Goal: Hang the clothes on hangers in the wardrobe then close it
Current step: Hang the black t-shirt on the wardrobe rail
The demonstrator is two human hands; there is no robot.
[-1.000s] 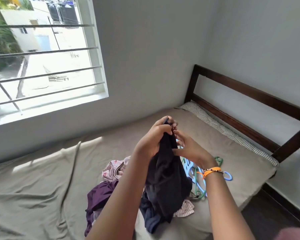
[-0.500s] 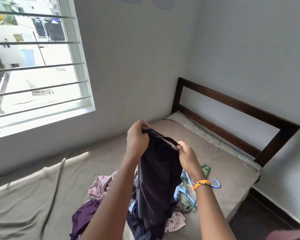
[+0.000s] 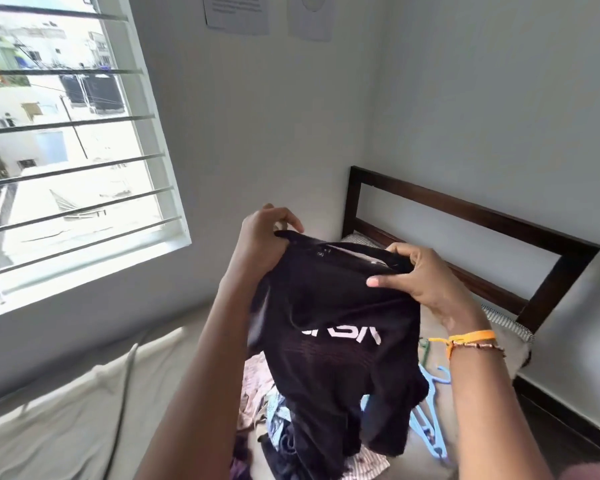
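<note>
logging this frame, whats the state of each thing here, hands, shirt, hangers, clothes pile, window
left hand: gripping the shirt's top edge
right hand: gripping the shirt's top edge
black shirt: held up over the bed, hanging loose, not on a hanger
blue hangers: lying on the bed, unused
clothes pile: heaped on the bed under the shirt
bed: covered by a wrinkled sheet
window: barred, daylight outside

The black shirt hides most of the clothes pile and blue hangers; its white lettering is unreadable.
</note>
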